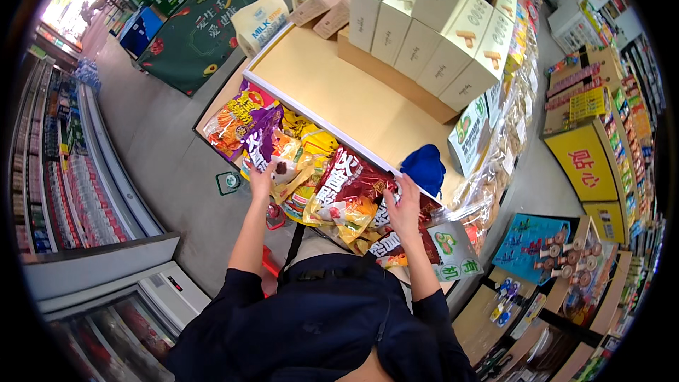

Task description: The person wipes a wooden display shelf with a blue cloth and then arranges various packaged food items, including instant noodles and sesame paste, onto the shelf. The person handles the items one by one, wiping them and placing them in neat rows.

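Note:
My left hand (261, 179) touches the lower edge of a purple snack bag (258, 132), beside a gold and white snack bag (289, 162). Its fingertips are partly hidden among the packs, so its grip is unclear. My right hand (404, 207) lies over the right end of a large maroon snack bag (347, 180), thumb and fingers apart. Whether it pinches the wrapper cannot be told. Yellow packs (318, 140) sit between the purple and maroon bags. All these bags fill a front trough along the display table's white-edged board (329, 127).
A blue cloth pouch (424, 167) lies on the tabletop behind my right hand. White cartons (419, 48) stand farther back. A green and white sign (453, 252) juts out at the front right corner. A refrigerated case (106, 170) is on the left, and a chest freezer (127, 307) at lower left.

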A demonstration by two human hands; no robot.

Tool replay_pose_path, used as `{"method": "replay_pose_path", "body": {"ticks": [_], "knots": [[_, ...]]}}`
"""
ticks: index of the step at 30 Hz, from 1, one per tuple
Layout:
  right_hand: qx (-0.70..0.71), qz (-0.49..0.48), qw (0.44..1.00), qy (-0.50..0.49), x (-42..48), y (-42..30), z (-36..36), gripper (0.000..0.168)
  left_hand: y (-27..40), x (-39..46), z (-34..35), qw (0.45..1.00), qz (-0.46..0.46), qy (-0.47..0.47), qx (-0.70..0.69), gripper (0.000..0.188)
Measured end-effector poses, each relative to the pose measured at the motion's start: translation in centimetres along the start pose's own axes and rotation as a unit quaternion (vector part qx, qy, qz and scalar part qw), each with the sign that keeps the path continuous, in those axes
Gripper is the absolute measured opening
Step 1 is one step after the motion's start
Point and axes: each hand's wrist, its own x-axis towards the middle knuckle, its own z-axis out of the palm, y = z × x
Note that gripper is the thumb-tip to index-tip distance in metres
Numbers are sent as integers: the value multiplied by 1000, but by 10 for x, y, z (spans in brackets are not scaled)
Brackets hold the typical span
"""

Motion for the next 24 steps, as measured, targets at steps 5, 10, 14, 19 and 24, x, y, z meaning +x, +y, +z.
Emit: {"method": "replay_pose_path", "body": {"ticks": [5, 10, 14, 19, 24], "knots": [[14, -79, 991, -105, 20, -33, 30, 50, 4, 3, 26, 983, -65, -25, -172, 74], [23, -83, 979, -183, 21, -43, 46, 55, 7, 14, 28, 981, -78, 23, -176, 50], [42, -60, 973, -217, 24, -36, 48, 58, 25, 2, 23, 991, 1, 7, -133, 24], [208, 55, 939, -270, 55, -40, 43, 65, 95, -64, 2, 961, 196, -113, -163, 13], [421, 167, 813, -367, 105, -71, 45, 58, 173, -80, -6, 920, 221, -276, -169, 35]]}}
